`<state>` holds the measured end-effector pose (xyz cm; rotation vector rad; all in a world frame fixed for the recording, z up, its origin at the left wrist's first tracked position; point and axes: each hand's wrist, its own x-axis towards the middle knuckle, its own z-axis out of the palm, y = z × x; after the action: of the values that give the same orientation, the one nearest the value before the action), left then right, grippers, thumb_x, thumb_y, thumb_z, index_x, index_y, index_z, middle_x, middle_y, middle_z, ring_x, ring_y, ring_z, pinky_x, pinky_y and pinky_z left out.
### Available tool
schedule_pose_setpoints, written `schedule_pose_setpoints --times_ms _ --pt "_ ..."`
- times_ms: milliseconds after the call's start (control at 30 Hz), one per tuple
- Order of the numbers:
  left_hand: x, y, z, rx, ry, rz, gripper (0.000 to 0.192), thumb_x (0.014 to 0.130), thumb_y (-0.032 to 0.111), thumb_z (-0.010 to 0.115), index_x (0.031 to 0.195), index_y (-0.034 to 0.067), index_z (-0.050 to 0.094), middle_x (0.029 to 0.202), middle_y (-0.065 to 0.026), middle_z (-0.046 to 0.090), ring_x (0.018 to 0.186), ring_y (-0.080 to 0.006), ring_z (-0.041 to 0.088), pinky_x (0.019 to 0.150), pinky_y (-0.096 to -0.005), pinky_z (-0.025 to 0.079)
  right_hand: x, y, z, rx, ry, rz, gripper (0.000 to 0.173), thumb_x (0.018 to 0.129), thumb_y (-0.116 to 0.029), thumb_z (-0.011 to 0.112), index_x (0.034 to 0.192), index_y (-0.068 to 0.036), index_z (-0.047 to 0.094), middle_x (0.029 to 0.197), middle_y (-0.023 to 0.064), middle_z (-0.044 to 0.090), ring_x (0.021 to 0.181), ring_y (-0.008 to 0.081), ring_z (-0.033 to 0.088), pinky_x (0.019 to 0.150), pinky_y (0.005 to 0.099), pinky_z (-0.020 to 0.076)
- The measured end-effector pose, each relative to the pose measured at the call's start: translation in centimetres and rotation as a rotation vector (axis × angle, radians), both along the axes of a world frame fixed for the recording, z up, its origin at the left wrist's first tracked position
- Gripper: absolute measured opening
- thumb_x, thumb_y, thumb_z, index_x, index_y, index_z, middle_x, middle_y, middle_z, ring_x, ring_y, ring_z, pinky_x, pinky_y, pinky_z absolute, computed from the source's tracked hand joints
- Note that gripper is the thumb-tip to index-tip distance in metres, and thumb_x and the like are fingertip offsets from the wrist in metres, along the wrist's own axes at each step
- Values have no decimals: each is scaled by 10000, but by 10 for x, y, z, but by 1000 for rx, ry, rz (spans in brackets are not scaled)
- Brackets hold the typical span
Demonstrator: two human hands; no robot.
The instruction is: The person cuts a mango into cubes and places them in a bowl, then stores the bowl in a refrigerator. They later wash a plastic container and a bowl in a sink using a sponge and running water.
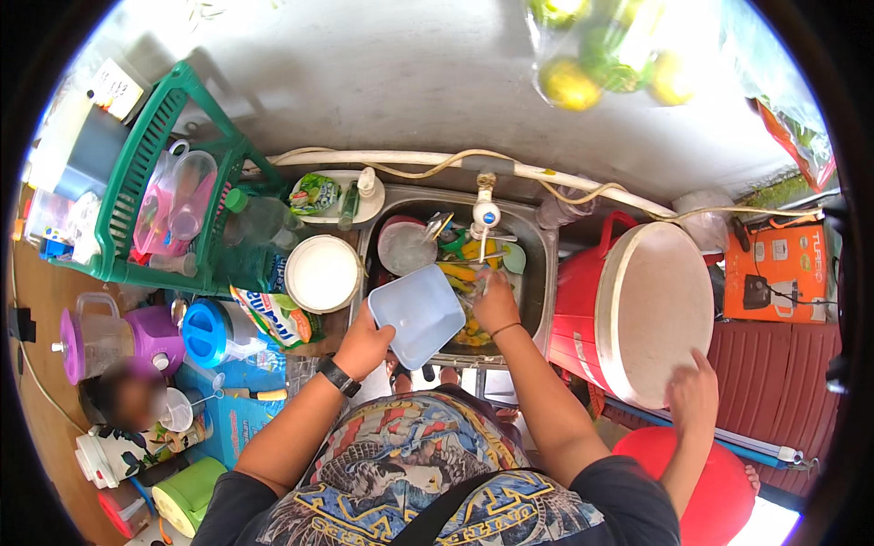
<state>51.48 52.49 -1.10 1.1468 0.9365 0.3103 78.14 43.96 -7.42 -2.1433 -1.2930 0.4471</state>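
My left hand (365,345), with a black wristband, grips the edge of a translucent blue plastic container (418,315) above the front left of the metal sink (552,273). Under the tap (485,215) is my right hand (494,300), blurred; whether its fingers hold anything is not clear. Fruit peels (457,271), a round bowl (407,247), a pale green spoon-like piece (513,259) and other dishes lie in the basin beyond my hands.
A white tub (323,274) and a soap tray (369,205) stand left, beside a green rack (140,177). Right of the sink is a large red cooler (580,300) with a whitish lid (655,314); another person's hand (693,389) is near it. Bagged citrus (570,83) hangs above.
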Motion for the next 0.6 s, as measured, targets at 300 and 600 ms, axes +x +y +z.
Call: schedule_pose_setpoints --times_ms 300,600 --pt "-36 -9 7 -241 -97 77 646 897 -34 479 1505 72 288 1340 -159 551 1104 -292 676 694 -399 650 -138 121 132 579 274 509 337 770 6 676 1103 -39 662 1033 214 688 965 430 665 854 483 539" --pt "-50 -3 8 -283 -113 74 744 874 -37 491 1549 62 194 1427 -173 472 1217 -354 626 786 -458 663 -203 207 63 -364 -182 687 373 855 8 545 1185 -95 683 1035 247 716 967 416 702 876 474 550"
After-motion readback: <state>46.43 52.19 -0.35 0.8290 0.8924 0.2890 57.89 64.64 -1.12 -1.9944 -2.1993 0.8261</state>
